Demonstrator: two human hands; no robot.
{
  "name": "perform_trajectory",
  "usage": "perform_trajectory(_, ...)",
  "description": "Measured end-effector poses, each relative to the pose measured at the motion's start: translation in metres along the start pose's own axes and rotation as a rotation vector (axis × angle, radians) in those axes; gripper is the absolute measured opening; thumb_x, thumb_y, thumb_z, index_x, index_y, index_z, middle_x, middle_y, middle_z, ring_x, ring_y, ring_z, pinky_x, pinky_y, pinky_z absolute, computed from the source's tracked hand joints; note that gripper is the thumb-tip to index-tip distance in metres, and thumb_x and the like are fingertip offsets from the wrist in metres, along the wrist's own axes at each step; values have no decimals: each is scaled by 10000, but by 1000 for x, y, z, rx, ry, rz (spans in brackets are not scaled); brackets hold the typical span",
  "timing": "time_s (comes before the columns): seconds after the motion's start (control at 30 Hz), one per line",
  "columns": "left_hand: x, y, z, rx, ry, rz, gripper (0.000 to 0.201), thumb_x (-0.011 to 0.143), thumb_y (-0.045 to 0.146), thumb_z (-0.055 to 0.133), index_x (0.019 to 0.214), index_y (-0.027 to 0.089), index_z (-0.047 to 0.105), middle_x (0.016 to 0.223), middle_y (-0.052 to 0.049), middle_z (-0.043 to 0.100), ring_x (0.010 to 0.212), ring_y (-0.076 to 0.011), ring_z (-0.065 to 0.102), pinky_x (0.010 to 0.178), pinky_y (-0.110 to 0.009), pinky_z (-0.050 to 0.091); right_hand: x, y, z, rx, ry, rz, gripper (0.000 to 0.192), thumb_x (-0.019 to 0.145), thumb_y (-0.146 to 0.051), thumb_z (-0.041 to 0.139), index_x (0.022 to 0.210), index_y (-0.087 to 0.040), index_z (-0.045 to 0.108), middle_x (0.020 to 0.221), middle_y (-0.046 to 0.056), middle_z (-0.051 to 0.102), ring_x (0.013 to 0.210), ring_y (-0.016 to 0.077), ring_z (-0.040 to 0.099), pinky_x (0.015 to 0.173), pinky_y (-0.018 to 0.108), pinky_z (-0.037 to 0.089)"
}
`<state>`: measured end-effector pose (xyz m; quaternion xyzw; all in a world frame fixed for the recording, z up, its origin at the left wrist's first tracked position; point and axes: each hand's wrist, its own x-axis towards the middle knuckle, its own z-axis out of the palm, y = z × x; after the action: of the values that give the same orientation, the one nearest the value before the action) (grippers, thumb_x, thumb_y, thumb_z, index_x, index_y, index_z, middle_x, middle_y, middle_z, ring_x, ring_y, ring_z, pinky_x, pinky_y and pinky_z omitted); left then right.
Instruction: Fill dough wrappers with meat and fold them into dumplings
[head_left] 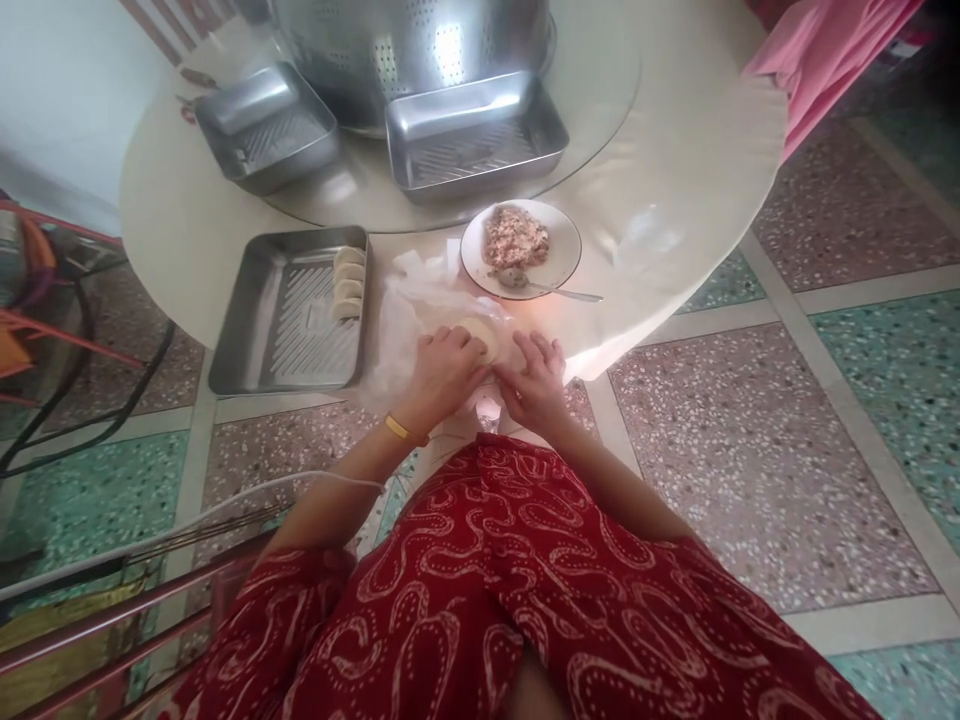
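Red patterned shirt (495, 540) nearest. Left hand (448, 368): fingers curled at the pale dough round (481, 328). Right hand (534, 388): fingers loosely bent; can't tell if either grips. Dough between them, left hand nearer, no clear long axis. Plastic sheet (401, 315) beneath. Beyond: tray (255, 320) left, filling plate (566, 255) ahead-right.
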<state>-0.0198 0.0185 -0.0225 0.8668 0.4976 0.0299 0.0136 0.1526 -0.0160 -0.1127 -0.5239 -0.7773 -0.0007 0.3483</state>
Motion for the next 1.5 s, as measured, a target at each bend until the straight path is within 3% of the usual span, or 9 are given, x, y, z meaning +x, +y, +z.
perform_trajectory(0.33,8,4,-2,-23,-15,-45,212,920,285,496,816,175,644,968,-102,655,956,-282,566,751,-391,367,-2,0,0,14,6,11,206,916,-310,542,1029,-289,713,1455,52,486,1382,301,365,1152,568,247)
perform_trajectory(0.6,19,-17,4,-309,-103,-71,199,863,254,528,769,164,678,860,-66,669,861,-201,596,838,-351,461,-2,3,2,11,-23,0,185,906,-313,566,1027,-284,703,1461,61,484,1378,311,373,1133,578,259)
perform_trajectory(0.9,22,-19,8,-334,-93,-89,212,844,288,538,723,166,663,799,-51,661,822,-185,579,834,-340,461,2,1,6,-34,-47,-33,329,918,-317,548,1238,-308,626,1497,74,447,1413,328,334,1152,614,225)
perform_trajectory(1.17,25,-24,2,-385,-96,-113,189,809,219,514,670,157,627,714,-26,607,709,-145,521,746,-300,439,2,1,1,-24,-28,-33,202,920,-344,564,1078,-298,681,1488,58,460,1404,314,357,1136,606,272)
perform_trajectory(1.3,26,-27,-4,-432,-84,-126,197,807,223,507,669,151,628,718,-25,598,689,-140,516,707,-293,435,24,1,-2,-23,-21,-36,196,938,-359,552,1062,-271,676,1485,74,465,1409,320,353,1147,619,254)
perform_trajectory(1.4,25,-29,-6,-467,-53,-138,211,816,239,503,685,154,645,724,-28,605,690,-150,531,692,-301,438,53,1,-3,-12,-108,-96,206,951,-296,540,1118,-263,655,1533,77,424,1446,331,305,1175,649,176)
perform_trajectory(1.5,20,-33,-8,-498,-11,-151,187,809,246,534,709,154,662,730,-36,619,725,-169,557,718,-315,450,79,1,-7,60,-234,-211,152,942,-224,539,972,-238,688,1542,61,429,1465,330,290,1200,650,127)
